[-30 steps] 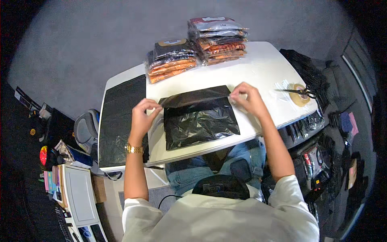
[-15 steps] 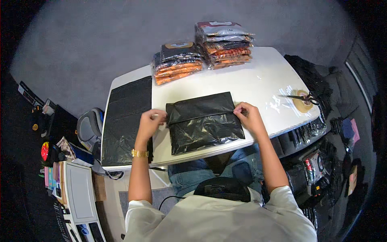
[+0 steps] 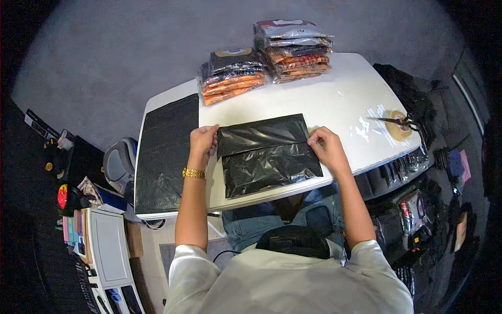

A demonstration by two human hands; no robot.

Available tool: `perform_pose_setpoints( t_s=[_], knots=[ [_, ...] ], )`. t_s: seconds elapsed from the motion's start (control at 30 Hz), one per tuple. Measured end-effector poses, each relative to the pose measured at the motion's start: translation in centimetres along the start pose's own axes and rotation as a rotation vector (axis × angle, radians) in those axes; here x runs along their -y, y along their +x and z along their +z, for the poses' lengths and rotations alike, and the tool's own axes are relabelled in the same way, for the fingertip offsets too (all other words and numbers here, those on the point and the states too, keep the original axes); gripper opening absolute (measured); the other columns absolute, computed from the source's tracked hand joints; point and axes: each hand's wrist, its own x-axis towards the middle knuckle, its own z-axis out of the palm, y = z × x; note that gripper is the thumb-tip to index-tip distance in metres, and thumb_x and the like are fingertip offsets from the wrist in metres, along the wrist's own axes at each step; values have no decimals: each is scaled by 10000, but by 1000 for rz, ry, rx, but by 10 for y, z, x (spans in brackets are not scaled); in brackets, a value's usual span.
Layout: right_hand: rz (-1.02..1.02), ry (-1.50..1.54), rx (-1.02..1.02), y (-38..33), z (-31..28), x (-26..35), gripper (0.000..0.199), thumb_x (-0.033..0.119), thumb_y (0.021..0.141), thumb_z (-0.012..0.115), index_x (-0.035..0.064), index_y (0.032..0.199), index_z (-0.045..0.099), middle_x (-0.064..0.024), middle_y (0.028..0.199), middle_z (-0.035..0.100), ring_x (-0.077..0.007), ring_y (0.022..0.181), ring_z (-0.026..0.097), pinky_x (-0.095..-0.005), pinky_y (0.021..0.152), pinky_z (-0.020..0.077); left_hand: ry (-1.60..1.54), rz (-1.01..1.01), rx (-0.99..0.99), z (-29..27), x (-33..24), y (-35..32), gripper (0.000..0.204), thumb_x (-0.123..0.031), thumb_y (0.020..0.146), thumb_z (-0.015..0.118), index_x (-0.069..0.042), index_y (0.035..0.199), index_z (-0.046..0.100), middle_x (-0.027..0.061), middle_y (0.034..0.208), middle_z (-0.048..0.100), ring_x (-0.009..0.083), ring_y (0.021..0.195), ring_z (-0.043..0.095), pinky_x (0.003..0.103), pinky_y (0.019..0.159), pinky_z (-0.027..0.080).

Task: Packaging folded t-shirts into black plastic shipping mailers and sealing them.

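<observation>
A black plastic mailing bag (image 3: 271, 167) lies in front of me on the white table (image 3: 272, 102), its top part folded down as a flap. My left hand (image 3: 203, 141) is closed at the flap's upper left corner, pinching its edge. At the flap's right end, my right hand (image 3: 327, 146) pinches the bag's edge between thumb and fingers. Left of the bag, flat black plastic bags (image 3: 167, 157) lie along the table's left side. The bag's surface is shiny and creased.
Two stacks of clear-wrapped folded garments, a lower one (image 3: 232, 78) and a taller one (image 3: 295, 52), stand at the back. Black scissors (image 3: 395, 121) rest on a tape roll (image 3: 401, 133) at the right, near white paper strips (image 3: 362, 130). A grey chair (image 3: 119, 162) stands left.
My left hand has moved up from the bag's left side to the flap's upper left corner and closed there. My right hand remains at the right edge. The whole view has shifted slightly.
</observation>
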Motion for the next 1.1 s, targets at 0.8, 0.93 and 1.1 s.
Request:
perform_pose_setpoints(
  t_s=[0.8, 0.93, 1.1],
  knots=[
    [-39, -55, -31, -5, -3, 4, 93, 6, 867, 778, -13, 910, 697, -171, 952, 685, -359, 943, 696, -414, 875, 546, 1064, 933, 147, 89, -17, -134, 544, -350, 1086, 569, -115, 1574, 512, 174, 1668, 441, 426, 1566, 346, 623, 1275, 267],
    [-61, -146, 10, -6, -11, 10, 237, -39, 848, 736, 31, 1072, 698, -194, 1240, 629, -389, 1174, 624, -415, 1039, 513, 1065, 834, 201, 86, -4, -129, 557, -372, 1110, 515, -120, 1605, 475, 157, 1699, 404, 424, 1587, 315, 643, 1288, 220],
    [-235, -442, 103, 0, 50, 77, 591, 166, 942, 722, 178, 1508, 553, -197, 1619, 451, -416, 1550, 364, -641, 1238, 314, 1124, 825, 189, 93, 1, -135, 572, -395, 1120, 477, -129, 1625, 449, 143, 1722, 371, 418, 1591, 312, 666, 1284, 193]
  ],
)
